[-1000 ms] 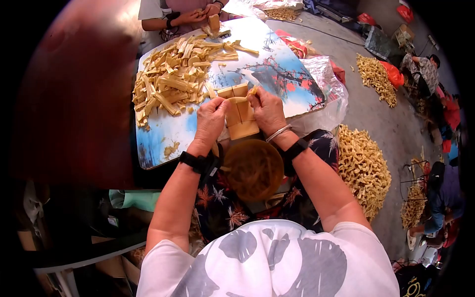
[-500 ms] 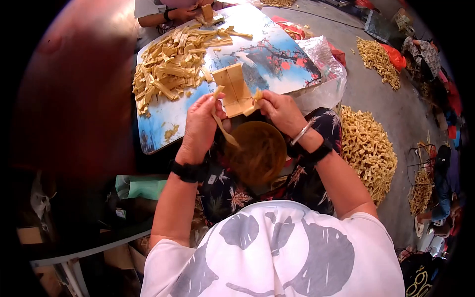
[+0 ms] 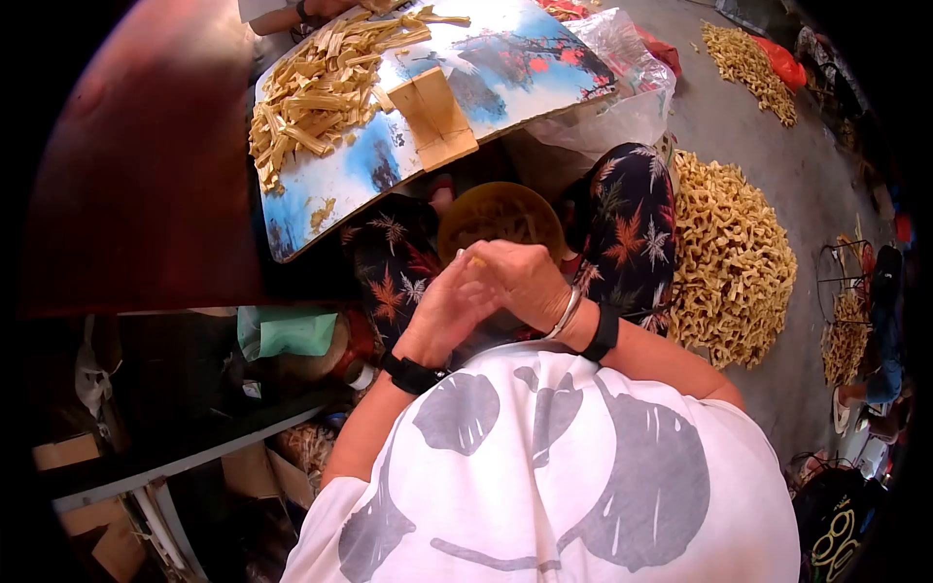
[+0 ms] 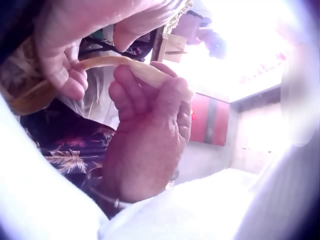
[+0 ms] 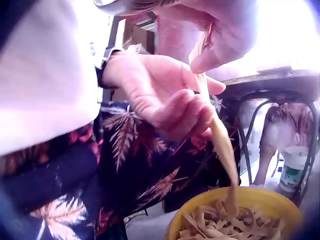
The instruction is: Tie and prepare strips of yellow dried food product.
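Both hands meet over the lap, close to the shirt front. A long pale-yellow strip (image 4: 150,74), thin and pliable, runs between them. My right hand (image 3: 530,277), with the bangle, pinches it between thumb and fingers near one end. Curled fingers of my left hand (image 3: 452,306) grip it farther along. From there the strip hangs toward a yellow bowl (image 5: 190,215) of similar strips, its lower end overlapping the bowl in the right wrist view. In the head view the hands mostly hide the strip. An angled wooden piece (image 3: 428,107) rests at the near table edge.
A heap of flat strips (image 3: 321,87) covers the left of the painted table (image 3: 515,87). Clear plastic (image 3: 622,97) hangs at its right side. Knotted pieces (image 3: 729,262) pile up on the floor at right. Another person's arm (image 3: 277,19) shows across the table.
Both hands have drawn back from the wooden piece toward the chest and come together on the strip. The wooden piece is left at the table edge. The head view has shifted.
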A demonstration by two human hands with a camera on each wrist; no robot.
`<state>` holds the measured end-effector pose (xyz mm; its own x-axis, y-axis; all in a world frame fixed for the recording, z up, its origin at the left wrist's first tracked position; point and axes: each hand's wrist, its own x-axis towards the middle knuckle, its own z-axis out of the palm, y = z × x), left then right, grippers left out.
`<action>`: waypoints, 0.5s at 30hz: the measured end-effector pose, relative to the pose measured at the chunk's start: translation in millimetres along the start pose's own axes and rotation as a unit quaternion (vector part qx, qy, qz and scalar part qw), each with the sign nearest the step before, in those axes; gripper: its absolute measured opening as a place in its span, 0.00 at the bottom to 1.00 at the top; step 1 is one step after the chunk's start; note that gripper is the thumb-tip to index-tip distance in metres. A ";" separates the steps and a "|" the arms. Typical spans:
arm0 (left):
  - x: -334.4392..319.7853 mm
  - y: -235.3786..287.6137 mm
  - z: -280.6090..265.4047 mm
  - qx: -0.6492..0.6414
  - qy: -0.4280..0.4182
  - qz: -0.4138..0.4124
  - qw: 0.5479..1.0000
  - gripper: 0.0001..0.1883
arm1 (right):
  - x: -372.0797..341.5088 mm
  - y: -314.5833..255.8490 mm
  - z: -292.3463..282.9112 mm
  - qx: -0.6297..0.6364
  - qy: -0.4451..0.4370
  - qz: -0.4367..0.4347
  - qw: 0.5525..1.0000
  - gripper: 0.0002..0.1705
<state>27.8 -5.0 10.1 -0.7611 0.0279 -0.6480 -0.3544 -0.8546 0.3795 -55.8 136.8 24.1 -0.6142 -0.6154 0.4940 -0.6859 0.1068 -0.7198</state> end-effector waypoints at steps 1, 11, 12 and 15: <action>2.7 -2.7 -4.1 0.036 0.002 0.017 0.999 0.14 | -6.4 -2.5 3.5 0.006 0.002 -0.020 1.000 0.06; 11.4 -5.5 7.8 0.286 0.067 0.165 0.942 0.08 | -19.2 7.6 -2.0 0.041 0.035 0.076 0.996 0.05; 13.9 -3.4 9.3 0.322 0.074 0.193 0.924 0.08 | -17.1 10.6 0.5 0.078 0.058 0.104 0.990 0.05; 20.2 -2.3 9.0 0.390 0.086 0.278 0.874 0.10 | -14.9 11.6 0.4 0.161 0.053 0.220 0.961 0.09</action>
<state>8.3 2.3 2.0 -0.8639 -0.4154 -0.2849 -0.2697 -0.0964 0.9581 -54.4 146.9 8.2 -0.8647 -0.4816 0.1423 -0.2052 0.0802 -0.9754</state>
